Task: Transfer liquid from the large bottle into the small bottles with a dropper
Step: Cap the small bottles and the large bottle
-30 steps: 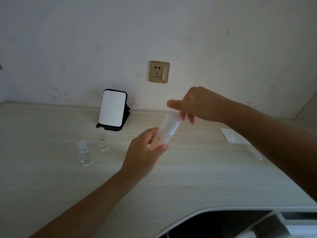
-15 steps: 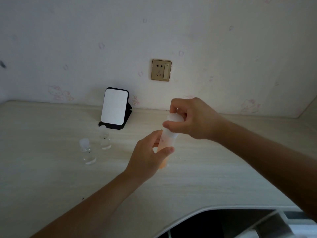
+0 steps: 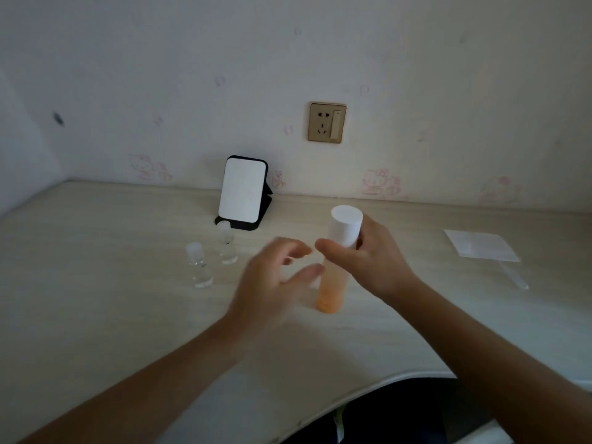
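Note:
The large bottle (image 3: 331, 293), orange at the bottom with a white cap, stands upright on the desk (image 3: 96, 315). My right hand (image 3: 368, 261) grips it around the neck just below the cap. My left hand (image 3: 272, 283) hovers just left of the bottle, fingers spread, holding nothing. Two small clear bottles stand to the left: the nearer small bottle (image 3: 199, 265) and the farther small bottle (image 3: 226, 243), both with white tops. The clear dropper (image 3: 514, 276) lies on the desk at the far right.
A small mirror on a black stand (image 3: 243, 192) leans near the wall behind the small bottles. A clear plastic wrapper (image 3: 480, 245) lies beside the dropper. A wall socket (image 3: 326, 122) sits above. The desk's curved front edge (image 3: 368, 384) runs near me.
The large bottle came down from a tilted hold to stand on the desk. My left hand let go of its body and opened; my right hand stays at the cap end.

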